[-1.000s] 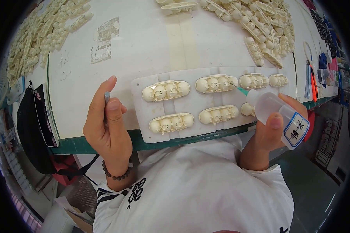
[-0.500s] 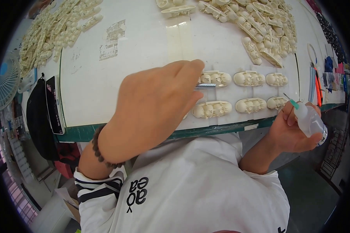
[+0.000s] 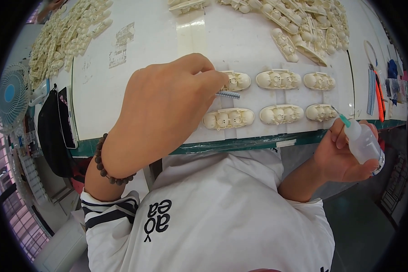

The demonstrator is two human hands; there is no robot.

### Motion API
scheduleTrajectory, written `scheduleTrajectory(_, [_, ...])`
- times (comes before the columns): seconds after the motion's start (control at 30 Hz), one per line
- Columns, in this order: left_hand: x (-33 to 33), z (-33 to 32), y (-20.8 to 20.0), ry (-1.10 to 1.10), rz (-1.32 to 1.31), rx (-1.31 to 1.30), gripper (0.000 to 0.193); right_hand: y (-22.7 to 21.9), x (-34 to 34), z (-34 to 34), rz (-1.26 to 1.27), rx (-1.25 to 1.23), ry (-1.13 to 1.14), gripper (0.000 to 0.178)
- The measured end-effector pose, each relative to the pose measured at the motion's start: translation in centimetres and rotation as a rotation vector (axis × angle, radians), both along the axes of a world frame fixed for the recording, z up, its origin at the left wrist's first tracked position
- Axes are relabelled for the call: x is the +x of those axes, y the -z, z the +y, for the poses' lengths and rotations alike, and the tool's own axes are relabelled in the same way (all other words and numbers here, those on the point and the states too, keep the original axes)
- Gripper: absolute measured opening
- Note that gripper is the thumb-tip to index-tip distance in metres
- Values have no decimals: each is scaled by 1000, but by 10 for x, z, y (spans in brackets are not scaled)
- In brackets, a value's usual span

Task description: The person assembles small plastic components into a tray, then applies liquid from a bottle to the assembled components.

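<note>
My left hand (image 3: pixel 167 97), with a beaded bracelet at its wrist, is closed above the table. A slim silver-blue patterned stick (image 3: pixel 228 94) pokes out past its fingertips; the rest of the stick is hidden. Beside those fingers lies a cream oval plastic part (image 3: pixel 238 81), partly covered. More such parts sit in two rows, among them an upper one (image 3: pixel 279 79) and a lower one (image 3: pixel 229 118). My right hand (image 3: pixel 337 154) is wrapped round a translucent squeeze bottle (image 3: pixel 365 144) with a green needle tip, which points up-left beside the lower row's right-end part (image 3: pixel 321 112).
Heaps of cream parts lie at the far left (image 3: pixel 65 41) and far right (image 3: pixel 317 27). A black pouch (image 3: pixel 54 131), a dark flat device (image 3: pixel 67 118) and a fan (image 3: pixel 14 93) are at left. An orange tool (image 3: pixel 379 97) lies at right. The table has a green front edge (image 3: pixel 240 144).
The table's middle and the rows of parts have shifted left in the view. My left hand has moved slightly left, still with the stick; my right hand keeps its grip on the bottle.
</note>
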State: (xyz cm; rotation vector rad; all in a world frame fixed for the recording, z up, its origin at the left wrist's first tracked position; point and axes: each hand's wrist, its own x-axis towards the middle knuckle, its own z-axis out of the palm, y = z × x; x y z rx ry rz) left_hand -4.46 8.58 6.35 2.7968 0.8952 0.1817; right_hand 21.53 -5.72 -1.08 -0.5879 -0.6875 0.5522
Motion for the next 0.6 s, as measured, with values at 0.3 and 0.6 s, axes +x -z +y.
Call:
scheduleTrajectory(0.3, [-10, -8, 10, -12, -123, 34, 35, -8, -26, 29, -607, -404, 365, 66])
scheduleTrajectory(0.6, [-70, -8, 15, -570, -540, 144, 12, -22, -47, 47, -587, -496, 417, 40])
